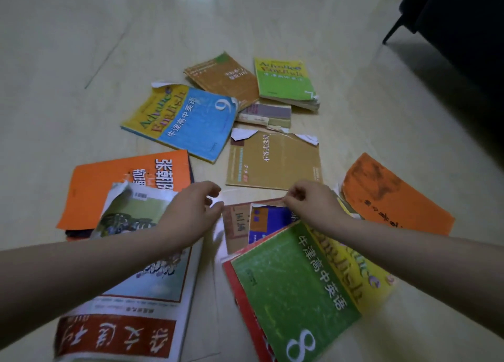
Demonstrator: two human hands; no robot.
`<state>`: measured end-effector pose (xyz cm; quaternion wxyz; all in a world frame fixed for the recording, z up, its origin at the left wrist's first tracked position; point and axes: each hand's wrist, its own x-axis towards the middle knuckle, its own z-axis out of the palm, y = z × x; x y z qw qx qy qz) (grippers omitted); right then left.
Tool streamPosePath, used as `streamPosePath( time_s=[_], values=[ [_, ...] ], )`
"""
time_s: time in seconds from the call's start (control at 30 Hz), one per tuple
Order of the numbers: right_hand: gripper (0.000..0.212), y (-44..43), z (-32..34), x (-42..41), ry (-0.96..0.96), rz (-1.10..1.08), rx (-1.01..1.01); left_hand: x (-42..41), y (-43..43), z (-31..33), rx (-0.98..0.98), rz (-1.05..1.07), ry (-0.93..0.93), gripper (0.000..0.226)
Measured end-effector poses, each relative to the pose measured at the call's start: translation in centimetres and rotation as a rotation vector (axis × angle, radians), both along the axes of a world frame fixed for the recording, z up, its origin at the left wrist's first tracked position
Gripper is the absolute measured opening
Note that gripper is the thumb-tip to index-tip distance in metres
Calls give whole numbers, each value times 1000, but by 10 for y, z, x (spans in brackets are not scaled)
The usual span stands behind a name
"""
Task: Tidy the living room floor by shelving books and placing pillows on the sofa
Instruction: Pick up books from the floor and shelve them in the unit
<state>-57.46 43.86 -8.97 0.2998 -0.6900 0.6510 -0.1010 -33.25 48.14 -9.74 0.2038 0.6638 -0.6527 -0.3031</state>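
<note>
Several worn books lie scattered on the pale floor [81,61]. Nearest me are a green "8" textbook [289,288] and a white-and-red book [131,315]. Between them lies a brown book with a torn blue cover [261,219]. My right hand [313,202] has curled fingers pinching that book's top right corner. My left hand [191,211] hovers by its top left corner, fingers loosely curled and holding nothing. Two orange books lie at the left [109,181] and right [395,200]. No pillows or shelf are in view.
Farther out lie a blue-and-yellow "9" book [185,118], a tan book [275,159], a brown book [226,77], a green book [283,80] and a small thick book [267,116]. Dark furniture with a thin leg [450,20] stands at the top right.
</note>
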Motion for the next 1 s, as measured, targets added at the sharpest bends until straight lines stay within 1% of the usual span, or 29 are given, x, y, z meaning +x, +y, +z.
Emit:
streamPosePath(
  time_s=[0.1, 0.2, 0.33, 0.47, 0.63, 0.73, 0.83, 0.93, 1.0],
  values=[
    [10, -32, -4, 4, 14, -7, -63, 3, -30, 0, -10, 129, 60, 32],
    [9, -60, -9, 6, 49, 13, -136, 7, -62, -4, -49, 178, 19, 38],
    [4, -99, -20, 2, 59, 9, -215, 4, -107, -20, -38, 143, -144, 55],
    [14, -130, -35, -8, 127, 10, -255, -1, -132, -42, 2, 53, -376, 64],
    [18, -163, -45, -8, 98, -63, -313, -6, -153, -56, 75, 83, -516, 80],
    [21, -182, -52, -2, 90, -75, -355, -4, -166, -61, 135, 132, -519, 95],
    [29, -198, -57, 5, 139, -60, -379, -5, -174, -67, 173, 196, -472, 105],
    [34, -209, -63, 13, 209, -60, -392, -8, -178, -71, 187, 230, -449, 107],
    [35, -219, -65, 16, 230, -59, -400, -8, -179, -75, 170, 243, -444, 103]
  ],
)
